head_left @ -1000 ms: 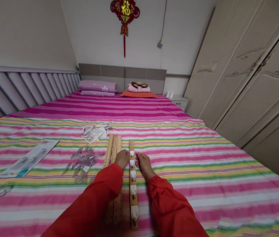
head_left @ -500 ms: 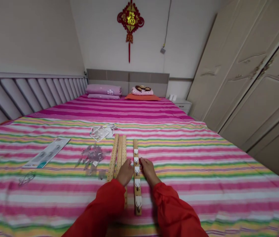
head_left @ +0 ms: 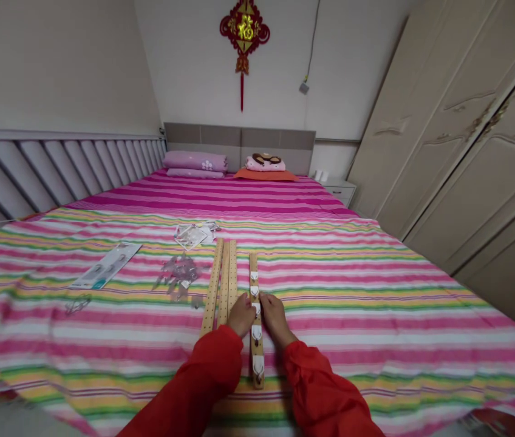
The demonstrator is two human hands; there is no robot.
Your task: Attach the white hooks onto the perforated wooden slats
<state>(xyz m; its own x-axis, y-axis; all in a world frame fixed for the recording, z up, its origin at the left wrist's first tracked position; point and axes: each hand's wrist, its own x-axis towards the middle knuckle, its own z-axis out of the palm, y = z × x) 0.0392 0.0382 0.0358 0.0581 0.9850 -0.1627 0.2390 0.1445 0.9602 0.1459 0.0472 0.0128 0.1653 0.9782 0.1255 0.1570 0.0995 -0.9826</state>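
Observation:
A narrow wooden strip [head_left: 257,351] lies lengthwise in front of me, with several white adhesive hooks [head_left: 258,366] in a row along it. My left hand [head_left: 242,314] is closed at the strip's left edge, its fingertips by the middle hook. From the other side, my right hand [head_left: 276,315] grips the right edge with curled fingers. The undersides of both hands are hidden. Left of my left hand lie more wooden strips [head_left: 225,273] with rows of small holes, side by side and partly covered by my left sleeve.
On the striped bedspread [head_left: 353,285], to the left, are a pile of clear plastic pieces [head_left: 182,273], a flat hook package [head_left: 108,266] and a thin wire-like bundle [head_left: 78,303]. Further back lie opened packets [head_left: 196,234]. A slatted rail [head_left: 57,164] borders the left side; wardrobes stand right.
My left hand has moved right and now meets the hooked strip. The right hand stays at the strip's right edge. The whole view has shifted slightly.

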